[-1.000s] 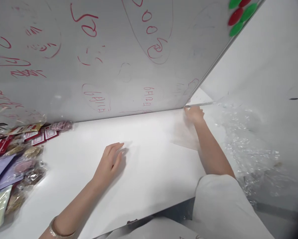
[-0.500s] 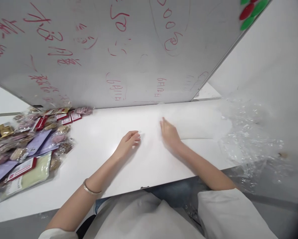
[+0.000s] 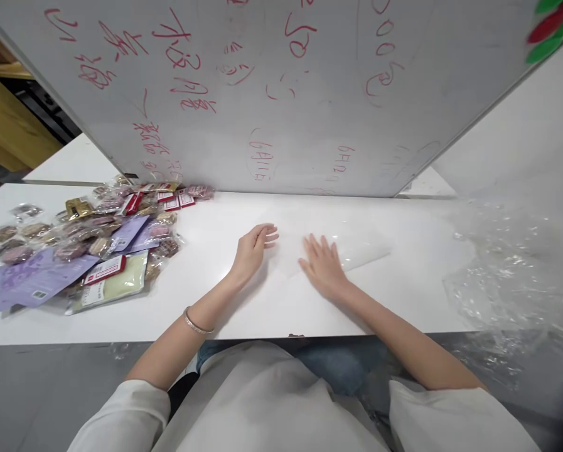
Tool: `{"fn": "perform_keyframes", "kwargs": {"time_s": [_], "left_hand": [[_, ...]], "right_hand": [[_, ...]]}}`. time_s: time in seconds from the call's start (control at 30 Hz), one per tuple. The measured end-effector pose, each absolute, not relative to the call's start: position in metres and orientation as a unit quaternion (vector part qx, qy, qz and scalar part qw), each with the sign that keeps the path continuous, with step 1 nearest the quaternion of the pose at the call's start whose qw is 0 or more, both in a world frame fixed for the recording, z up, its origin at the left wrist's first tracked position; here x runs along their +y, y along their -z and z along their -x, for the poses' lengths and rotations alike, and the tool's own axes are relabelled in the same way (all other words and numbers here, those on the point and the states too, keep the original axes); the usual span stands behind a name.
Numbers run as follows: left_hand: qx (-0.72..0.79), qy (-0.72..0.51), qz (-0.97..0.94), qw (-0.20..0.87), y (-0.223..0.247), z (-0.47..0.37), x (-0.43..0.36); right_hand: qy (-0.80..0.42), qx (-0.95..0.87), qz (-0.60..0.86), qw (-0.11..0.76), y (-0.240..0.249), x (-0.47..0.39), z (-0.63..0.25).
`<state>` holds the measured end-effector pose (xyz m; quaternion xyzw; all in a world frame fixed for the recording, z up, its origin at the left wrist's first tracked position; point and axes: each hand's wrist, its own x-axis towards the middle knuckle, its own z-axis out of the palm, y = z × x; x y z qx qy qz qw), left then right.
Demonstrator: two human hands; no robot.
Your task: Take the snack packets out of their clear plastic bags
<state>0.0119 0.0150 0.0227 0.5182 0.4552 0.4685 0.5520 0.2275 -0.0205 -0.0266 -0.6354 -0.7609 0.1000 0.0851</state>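
A clear plastic bag [image 3: 368,242] lies flat on the white table [image 3: 272,307]. My right hand [image 3: 326,267] is spread palm down on the bag's left part, fingers apart. To its left, my left hand [image 3: 254,251] hovers over or rests on the tabletop, its fingers loosely stretched and pointing right. I see nothing held in it. The bag's left edge is faint against the white surface, so I cannot tell whether it reaches my left hand.
On the left is a pile of wrapped cookies [image 3: 69,251], with purple pouches [image 3: 46,279], a pale green pouch [image 3: 125,276] and red-and-white cards [image 3: 105,270]. Crumpled clear plastic bags [image 3: 507,282] heap up at the right end. A whiteboard [image 3: 281,113] with red writing stands behind.
The view has swung left. My right hand has gone from fingers held together, on edge, to lying spread on the plastic. My left hand stays nearby, its fingers straighter.
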Motion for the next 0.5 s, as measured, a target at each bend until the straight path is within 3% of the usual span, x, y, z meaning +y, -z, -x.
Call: {"fn": "perform_keyframes", "kwargs": {"time_s": [0.1,0.23,0.33,0.43,0.5], "left_hand": [[0.368,-0.528,-0.598,0.478,-0.05,-0.001,0.004],[0.3,-0.579,-0.586,0.48,-0.109,0.023,-0.013],[0.289,-0.606,-0.548,0.499,-0.147,0.044,-0.01],[0.284,-0.609,-0.528,0.519,-0.161,0.055,0.012],[0.301,-0.586,-0.524,0.54,-0.153,0.054,0.033]], "right_hand": [[-0.074,-0.686,0.722,0.057,0.031,-0.015,-0.271],[-0.06,-0.567,0.819,0.069,0.022,-0.001,-0.323],[-0.078,-0.569,0.797,0.187,-0.008,0.001,-0.334],[-0.261,-0.619,0.641,0.371,-0.053,-0.009,-0.315],[-0.397,-0.603,0.526,0.449,-0.078,-0.018,-0.292]]}}
